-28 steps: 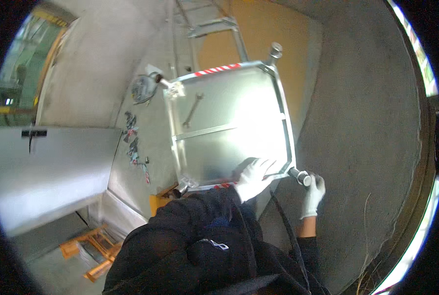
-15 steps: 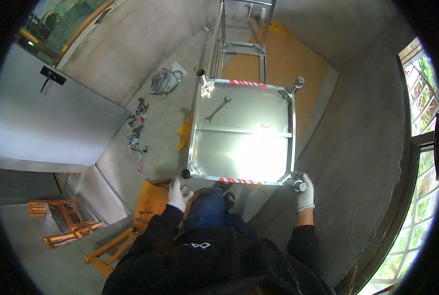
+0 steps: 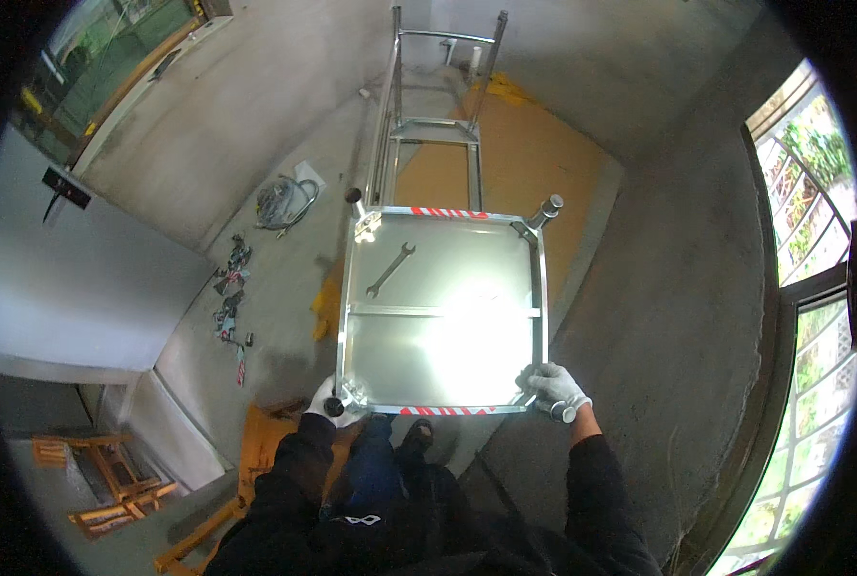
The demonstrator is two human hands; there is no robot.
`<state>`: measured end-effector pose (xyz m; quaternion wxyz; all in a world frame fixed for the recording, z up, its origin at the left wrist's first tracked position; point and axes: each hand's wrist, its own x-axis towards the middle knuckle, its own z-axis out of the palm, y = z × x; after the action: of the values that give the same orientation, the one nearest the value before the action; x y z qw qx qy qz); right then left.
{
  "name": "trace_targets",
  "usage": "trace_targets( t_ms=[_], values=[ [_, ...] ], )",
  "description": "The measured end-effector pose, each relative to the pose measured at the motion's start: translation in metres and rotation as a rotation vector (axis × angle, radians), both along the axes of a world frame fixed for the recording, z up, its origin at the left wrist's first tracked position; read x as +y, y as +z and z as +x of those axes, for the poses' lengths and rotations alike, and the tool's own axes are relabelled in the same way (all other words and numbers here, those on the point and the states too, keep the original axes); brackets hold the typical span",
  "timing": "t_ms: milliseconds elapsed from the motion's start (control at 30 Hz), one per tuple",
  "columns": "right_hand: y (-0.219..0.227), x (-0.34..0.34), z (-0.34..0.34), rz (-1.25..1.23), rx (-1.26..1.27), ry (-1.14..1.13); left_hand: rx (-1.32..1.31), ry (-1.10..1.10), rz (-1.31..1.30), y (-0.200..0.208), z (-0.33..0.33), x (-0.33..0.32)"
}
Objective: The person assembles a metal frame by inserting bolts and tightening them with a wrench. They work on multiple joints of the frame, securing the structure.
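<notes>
Head view: left hand [image 3: 322,396] and right hand [image 3: 556,383] clamp four-legged metal platform [image 3: 399,346] at near corners, presumably for balance; open-end wrench [image 3: 391,270] on top.

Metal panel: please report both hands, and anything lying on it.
Left hand at near-left corner, grip partly hidden. Right hand gripping near-right corner. Wrench lying on panel, far-left part.

Panel [image 3: 390,357] — glossy metal; wall [image 3: 663,288] — matt, seemingly cement.
</notes>
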<state>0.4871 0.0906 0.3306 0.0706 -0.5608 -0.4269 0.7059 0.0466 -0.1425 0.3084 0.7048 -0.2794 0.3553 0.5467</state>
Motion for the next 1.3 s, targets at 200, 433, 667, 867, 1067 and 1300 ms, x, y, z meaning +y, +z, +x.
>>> trace_targets(
  t_ms=[200,433,667,867,1067,1300],
  values=[
    [0.011,-0.007,-0.024,0.022,-0.061,0.136,-0.030,0.018,-0.038,-0.011,-0.013,-0.010],
    [-0.041,-0.028,0.008,0.107,-0.111,0.105,0.230,-0.163,-0.007,-0.002,-0.017,-0.004],
    [-0.046,-0.041,0.051,0.174,-0.269,0.244,0.019,0.033,-0.166,-0.010,-0.009,0.044],
    [-0.047,-0.034,0.060,0.195,-0.242,0.050,0.080,-0.147,0.085,0.003,-0.019,0.080],
    [-0.028,-0.022,0.008,0.100,-0.140,-0.063,0.352,-0.138,0.335,0.015,-0.039,0.106],
    [-0.045,-0.028,-0.040,0.190,0.072,-0.233,0.296,0.008,0.026,-0.009,-0.065,0.116]
  ],
)
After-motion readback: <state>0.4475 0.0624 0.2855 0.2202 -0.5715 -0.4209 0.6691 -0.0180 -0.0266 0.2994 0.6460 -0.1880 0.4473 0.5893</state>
